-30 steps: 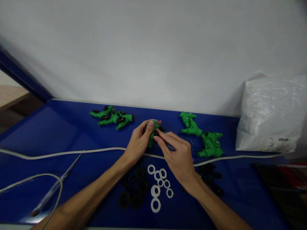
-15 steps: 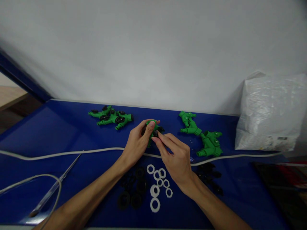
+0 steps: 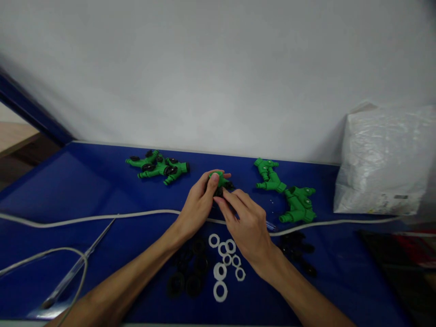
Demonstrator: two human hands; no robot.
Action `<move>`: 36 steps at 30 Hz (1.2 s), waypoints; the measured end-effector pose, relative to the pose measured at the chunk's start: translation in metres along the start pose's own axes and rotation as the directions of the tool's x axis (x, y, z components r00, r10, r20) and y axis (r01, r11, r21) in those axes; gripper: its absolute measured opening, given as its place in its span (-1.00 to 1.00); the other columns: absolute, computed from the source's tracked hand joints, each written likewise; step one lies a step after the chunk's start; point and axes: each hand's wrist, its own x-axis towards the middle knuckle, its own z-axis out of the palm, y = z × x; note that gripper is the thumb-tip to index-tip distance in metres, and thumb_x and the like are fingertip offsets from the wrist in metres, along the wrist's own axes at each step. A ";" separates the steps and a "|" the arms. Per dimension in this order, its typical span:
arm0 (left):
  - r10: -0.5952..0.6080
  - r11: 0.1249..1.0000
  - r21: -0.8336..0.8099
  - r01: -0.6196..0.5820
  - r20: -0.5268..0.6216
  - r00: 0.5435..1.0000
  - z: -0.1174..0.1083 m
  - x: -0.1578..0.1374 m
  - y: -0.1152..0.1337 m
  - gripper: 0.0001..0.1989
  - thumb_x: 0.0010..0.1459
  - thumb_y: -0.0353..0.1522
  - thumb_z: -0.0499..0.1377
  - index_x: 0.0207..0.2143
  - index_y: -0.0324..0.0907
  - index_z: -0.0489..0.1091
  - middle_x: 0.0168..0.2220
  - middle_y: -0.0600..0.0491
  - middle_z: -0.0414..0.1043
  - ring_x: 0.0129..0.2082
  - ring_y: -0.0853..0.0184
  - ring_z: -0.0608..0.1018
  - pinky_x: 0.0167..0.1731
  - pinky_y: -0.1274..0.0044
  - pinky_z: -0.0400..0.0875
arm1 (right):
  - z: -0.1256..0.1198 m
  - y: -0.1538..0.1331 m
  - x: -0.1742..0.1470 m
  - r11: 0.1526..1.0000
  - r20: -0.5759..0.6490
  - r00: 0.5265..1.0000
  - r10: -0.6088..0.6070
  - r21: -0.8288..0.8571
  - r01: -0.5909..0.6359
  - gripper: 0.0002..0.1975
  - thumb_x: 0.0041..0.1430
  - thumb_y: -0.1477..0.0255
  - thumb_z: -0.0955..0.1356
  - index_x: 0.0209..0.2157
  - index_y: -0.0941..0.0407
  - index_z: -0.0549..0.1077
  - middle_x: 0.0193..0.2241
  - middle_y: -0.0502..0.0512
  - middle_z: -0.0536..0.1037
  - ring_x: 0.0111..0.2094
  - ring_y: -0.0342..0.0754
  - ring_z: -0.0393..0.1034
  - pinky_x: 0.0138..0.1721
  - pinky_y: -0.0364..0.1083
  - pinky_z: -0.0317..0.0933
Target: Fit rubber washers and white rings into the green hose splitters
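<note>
The left hand point(image 3: 198, 202) is holding a green fitting point(image 3: 222, 180) above the middle of the blue counter point(image 3: 102, 186), its thumb resting across the top and its fingers curling around behind. The right hand point(image 3: 248, 222) is pinching a small black part point(image 3: 218, 192) between thumb and forefinger, with only that part's thickness separating the tips, and is keeping it against the fitting's near side; whether the two are joined I cannot tell.

Toward the back edge, left of the hands, green fittings with black levers point(image 3: 155, 169) are lying bunched together. Right of the hands, bare green fittings point(image 3: 299, 209) are stretching from near the back edge toward the middle. White rings point(image 3: 216, 272) and black rings point(image 3: 170, 286) are lying side by side toward the front edge, while dark pieces point(image 3: 299, 250) are sitting beyond the right wrist. A white cable point(image 3: 136, 214) is running across the counter. A slim pointed tool point(image 3: 70, 279) is lying near the front left corner, and a plastic-wrapped package point(image 3: 384, 163) is standing by the back right corner.
</note>
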 end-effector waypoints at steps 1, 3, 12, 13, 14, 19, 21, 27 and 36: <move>-0.041 0.998 -0.056 0.042 0.022 0.999 0.001 0.000 0.001 -0.59 0.33 -0.10 0.08 0.06 -0.17 0.40 0.09 -0.10 0.50 0.07 0.20 0.52 0.10 0.42 0.31 | -0.001 0.001 0.000 1.000 0.003 1.000 -0.009 -0.016 0.009 -0.76 0.41 0.43 0.26 -0.13 0.20 0.54 -0.37 0.18 0.55 -0.34 0.00 0.43 -0.25 -0.02 0.34; -0.116 0.981 -0.148 0.127 0.079 0.990 0.002 -0.001 0.004 -0.54 0.25 -0.17 0.20 0.13 -0.15 0.32 0.13 -0.10 0.47 0.10 0.19 0.50 0.11 0.41 0.31 | -0.003 0.004 0.001 0.999 0.010 1.000 -0.020 -0.040 0.020 -0.77 0.41 0.44 0.25 -0.22 0.16 0.54 -0.40 0.14 0.52 -0.36 -0.02 0.40 -0.27 -0.04 0.31; -0.184 0.943 -0.243 0.226 0.185 0.965 -0.004 0.006 0.001 -0.43 0.13 -0.34 0.30 0.18 -0.14 0.28 0.12 -0.10 0.48 0.07 0.20 0.51 0.08 0.42 0.33 | -0.011 0.010 0.006 0.995 0.089 0.993 -0.081 -0.042 0.085 -0.76 0.40 0.42 0.29 -0.31 0.09 0.58 -0.42 0.08 0.54 -0.32 -0.03 0.42 -0.24 -0.02 0.27; -0.192 0.938 -0.260 0.230 0.163 0.968 -0.005 0.008 0.001 -0.44 0.12 -0.33 0.31 0.17 -0.13 0.29 0.11 -0.10 0.50 0.04 0.22 0.53 0.04 0.44 0.35 | -0.012 0.010 0.007 0.999 0.074 0.996 -0.044 0.000 0.045 -0.80 0.38 0.38 0.32 -0.27 0.09 0.59 -0.39 0.09 0.55 -0.32 -0.04 0.43 -0.23 -0.04 0.29; -0.199 0.932 -0.282 0.228 0.128 0.972 -0.008 0.011 0.001 -0.45 0.12 -0.32 0.31 0.16 -0.13 0.30 0.08 -0.09 0.52 -0.02 0.25 0.55 -0.01 0.46 0.37 | -0.013 0.009 0.008 0.999 0.058 0.998 -0.004 0.044 0.002 -0.82 0.35 0.35 0.34 -0.22 0.10 0.59 -0.37 0.09 0.55 -0.33 -0.05 0.44 -0.24 -0.05 0.31; -0.165 0.898 -0.417 0.140 -0.024 0.986 -0.021 0.024 0.004 -0.57 0.06 -0.38 0.34 -0.01 -0.17 0.36 -0.04 -0.04 0.57 -0.39 0.50 0.48 -0.22 0.59 0.38 | -0.007 0.013 0.007 0.988 0.190 0.981 0.036 0.141 -0.064 -0.85 0.32 0.49 0.36 -0.15 0.14 0.59 -0.32 0.10 0.56 -0.34 -0.06 0.49 -0.26 -0.08 0.36; -0.168 0.882 -0.450 0.139 -0.025 0.985 -0.023 0.026 0.005 -0.64 0.04 -0.41 0.34 -0.09 -0.19 0.39 -0.06 -0.03 0.57 -0.40 0.52 0.46 -0.23 0.61 0.38 | 0.000 0.016 0.004 0.988 0.282 0.959 0.027 0.141 -0.069 -0.84 0.30 0.52 0.36 -0.12 0.14 0.58 -0.26 0.12 0.56 -0.29 -0.03 0.51 -0.21 -0.06 0.38; -0.250 0.843 -0.482 0.239 0.042 0.967 -0.017 0.021 0.010 -0.52 0.02 -0.47 0.31 0.03 -0.19 0.37 -0.01 -0.09 0.55 -0.41 0.50 0.46 -0.34 0.62 0.34 | 0.015 0.018 -0.005 0.997 0.415 0.909 -0.041 0.071 0.012 -0.79 0.31 0.62 0.30 -0.25 0.12 0.56 -0.27 0.12 0.52 -0.25 -0.02 0.47 -0.23 -0.05 0.40; -0.247 0.819 -0.508 0.266 0.107 0.963 -0.018 0.018 0.012 -0.48 0.10 -0.47 0.25 0.14 -0.18 0.33 0.05 -0.11 0.53 -0.41 0.49 0.46 -0.38 0.63 0.32 | 0.006 0.010 0.000 0.988 0.531 0.835 -0.141 0.016 0.156 -0.72 0.25 0.73 0.28 -0.12 0.18 0.50 -0.21 0.16 0.47 -0.17 0.03 0.42 -0.15 -0.01 0.41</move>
